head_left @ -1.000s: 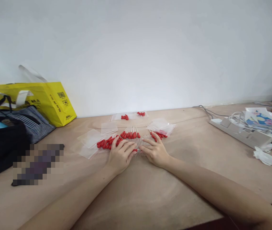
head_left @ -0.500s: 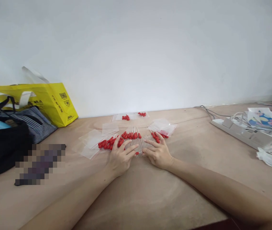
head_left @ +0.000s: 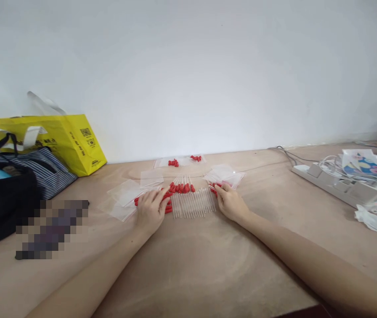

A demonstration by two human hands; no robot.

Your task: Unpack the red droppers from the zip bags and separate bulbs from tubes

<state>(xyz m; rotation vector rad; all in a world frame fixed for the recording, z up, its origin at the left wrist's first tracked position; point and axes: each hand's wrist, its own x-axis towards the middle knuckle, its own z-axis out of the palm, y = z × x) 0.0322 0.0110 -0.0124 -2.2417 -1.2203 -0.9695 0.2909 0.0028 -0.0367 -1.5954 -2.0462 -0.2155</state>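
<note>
A row of thin clear tubes (head_left: 193, 204) lies side by side on the table between my hands. My left hand (head_left: 150, 210) rests over a pile of red rubber bulbs (head_left: 168, 210) left of the row, thumb and forefinger apart; its other fingers are partly hidden. At the row's right end, my right hand (head_left: 231, 204) pinches a dropper (head_left: 211, 186), whose pale tube end pokes out past the fingertips. More red bulbs show beside those fingers, mostly covered. Behind the row, several droppers (head_left: 184, 187) with red bulbs lie fanned out, bulbs towards me.
Clear zip bags (head_left: 125, 198) lie at the left, with more bags (head_left: 225, 173) at the right. Further bags with red-bulbed droppers (head_left: 173, 163) lie by the wall. A yellow bag (head_left: 75, 145) and dark bags stand left. A power strip (head_left: 327, 187) with cables is at right.
My hands have come apart from over the tubes. The left moved left onto the red bulbs; the right moved right and up with a dropper. The tube row is now uncovered.
</note>
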